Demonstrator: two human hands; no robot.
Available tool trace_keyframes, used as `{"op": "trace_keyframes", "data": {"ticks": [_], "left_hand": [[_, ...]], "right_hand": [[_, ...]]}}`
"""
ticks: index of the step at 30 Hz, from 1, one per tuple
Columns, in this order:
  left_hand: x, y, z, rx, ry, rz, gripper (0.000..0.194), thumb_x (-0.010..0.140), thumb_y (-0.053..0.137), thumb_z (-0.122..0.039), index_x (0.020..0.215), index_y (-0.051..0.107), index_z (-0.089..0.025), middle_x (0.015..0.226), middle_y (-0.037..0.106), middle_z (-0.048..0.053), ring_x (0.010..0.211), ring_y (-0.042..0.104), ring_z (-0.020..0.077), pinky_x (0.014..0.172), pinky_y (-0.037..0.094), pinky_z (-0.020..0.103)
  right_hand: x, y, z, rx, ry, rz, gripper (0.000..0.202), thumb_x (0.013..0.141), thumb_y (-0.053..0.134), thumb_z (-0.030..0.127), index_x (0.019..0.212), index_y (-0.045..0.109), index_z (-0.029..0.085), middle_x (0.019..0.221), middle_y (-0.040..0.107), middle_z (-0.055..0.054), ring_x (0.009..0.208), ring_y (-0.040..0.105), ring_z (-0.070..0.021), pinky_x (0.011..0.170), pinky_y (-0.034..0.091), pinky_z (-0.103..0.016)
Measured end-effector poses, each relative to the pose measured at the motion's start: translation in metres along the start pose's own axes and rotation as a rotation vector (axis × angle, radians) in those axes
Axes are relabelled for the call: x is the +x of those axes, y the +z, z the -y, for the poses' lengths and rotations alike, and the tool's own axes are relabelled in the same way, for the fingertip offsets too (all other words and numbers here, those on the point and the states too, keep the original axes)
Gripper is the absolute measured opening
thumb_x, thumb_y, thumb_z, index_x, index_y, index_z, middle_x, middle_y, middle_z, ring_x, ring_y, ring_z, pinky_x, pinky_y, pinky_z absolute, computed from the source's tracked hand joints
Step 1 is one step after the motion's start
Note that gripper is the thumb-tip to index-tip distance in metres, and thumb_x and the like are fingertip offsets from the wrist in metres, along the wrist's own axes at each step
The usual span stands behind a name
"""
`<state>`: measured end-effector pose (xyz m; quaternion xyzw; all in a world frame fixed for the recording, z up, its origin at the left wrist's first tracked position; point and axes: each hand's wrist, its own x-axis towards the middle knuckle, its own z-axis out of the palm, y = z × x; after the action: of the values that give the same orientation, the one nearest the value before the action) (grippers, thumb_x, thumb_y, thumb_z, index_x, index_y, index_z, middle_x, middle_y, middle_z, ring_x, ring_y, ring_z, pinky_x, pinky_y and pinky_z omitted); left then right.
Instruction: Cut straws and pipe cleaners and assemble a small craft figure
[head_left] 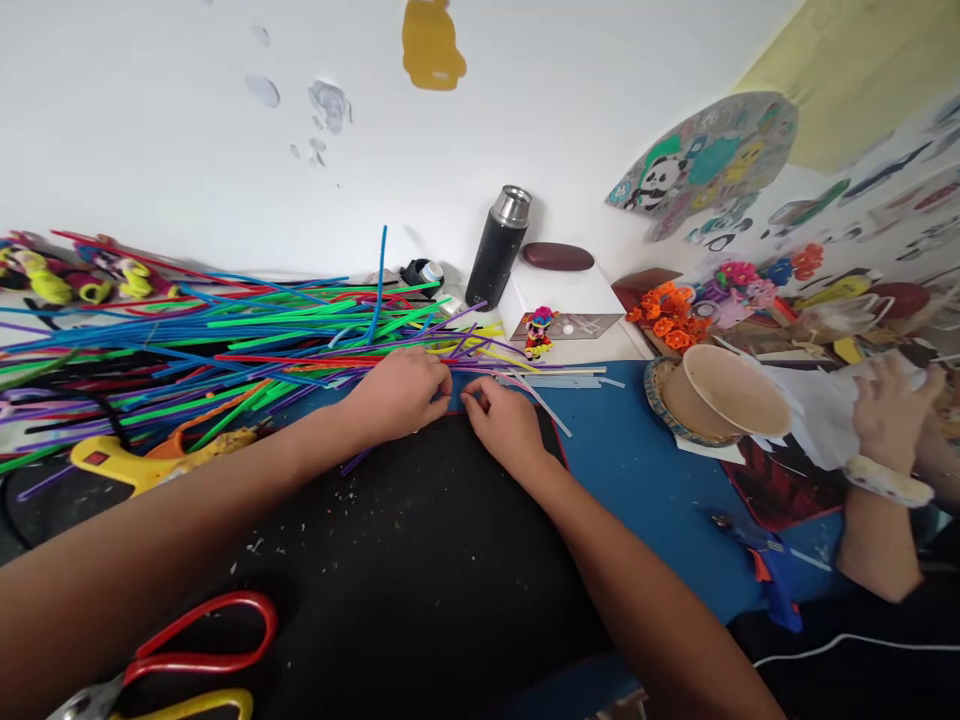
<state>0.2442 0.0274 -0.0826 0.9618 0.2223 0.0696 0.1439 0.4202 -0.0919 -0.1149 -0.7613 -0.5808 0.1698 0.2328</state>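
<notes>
While the stems (300,312) are lying mostly beyond the mat (405,560), probably for reach, the left grip (401,395) and right grip (506,420) are resting curled at its far edge; whether they're grasping anything, one cannot tell.

- Stems (300,312): fuzzy, matt
- Flask (493,262): matt black body, shiny metal cap (513,207)
- Scissors (195,662): smooth plastic handles, metal pivot
- Mat (420,560): matt, smooth
- Maroon case (557,258): smooth, glossy
- Tub (697,405): smooth, matt, paper-like
</notes>
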Motion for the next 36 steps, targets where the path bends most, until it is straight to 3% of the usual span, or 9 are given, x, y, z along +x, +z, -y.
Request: {"op": "trace_keyframes", "data": {"ticks": [5, 14, 24, 36], "left_hand": [[0.003, 0.013, 0.003, 0.064, 0.032, 0.000, 0.014, 0.099, 0.065, -0.025, 0.096, 0.076, -0.018, 0.099, 0.081, 0.011, 0.103, 0.071, 0.0330, 0.095, 0.054, 0.046], [0.001, 0.020, 0.005, 0.051, 0.036, -0.018, 0.015, 0.100, 0.063, -0.022, 0.097, 0.078, -0.019, 0.099, 0.081, 0.010, 0.102, 0.071, 0.0314, 0.096, 0.053, 0.045], [-0.001, 0.028, 0.018, 0.005, 0.073, -0.048, 0.022, 0.104, 0.061, -0.024, 0.098, 0.082, -0.020, 0.097, 0.083, 0.009, 0.097, 0.072, 0.0311, 0.094, 0.054, 0.047], [-0.004, 0.022, 0.023, -0.101, 0.062, -0.053, 0.024, 0.102, 0.061, -0.025, 0.101, 0.084, -0.021, 0.103, 0.085, 0.010, 0.099, 0.074, 0.0307, 0.095, 0.056, 0.046]], "right_hand": [[-0.001, -0.001, 0.006, -0.141, -0.004, 0.045, 0.015, 0.108, 0.067, 0.029, 0.116, 0.079, 0.025, 0.088, 0.081, -0.003, 0.079, 0.072, -0.0238, 0.067, 0.036, -0.032], [-0.005, 0.001, 0.012, -0.264, -0.017, 0.081, 0.019, 0.112, 0.063, 0.031, 0.123, 0.077, 0.025, 0.097, 0.086, -0.005, 0.089, 0.079, -0.0259, 0.069, 0.039, -0.032], [-0.008, 0.001, 0.010, -0.248, -0.010, 0.075, 0.022, 0.113, 0.061, 0.031, 0.125, 0.078, 0.026, 0.101, 0.086, -0.005, 0.092, 0.079, -0.0252, 0.070, 0.041, -0.032], [-0.009, 0.004, 0.000, -0.132, -0.026, 0.021, 0.024, 0.110, 0.063, 0.030, 0.128, 0.079, 0.025, 0.091, 0.081, -0.005, 0.084, 0.075, -0.0242, 0.073, 0.045, -0.031]]}}
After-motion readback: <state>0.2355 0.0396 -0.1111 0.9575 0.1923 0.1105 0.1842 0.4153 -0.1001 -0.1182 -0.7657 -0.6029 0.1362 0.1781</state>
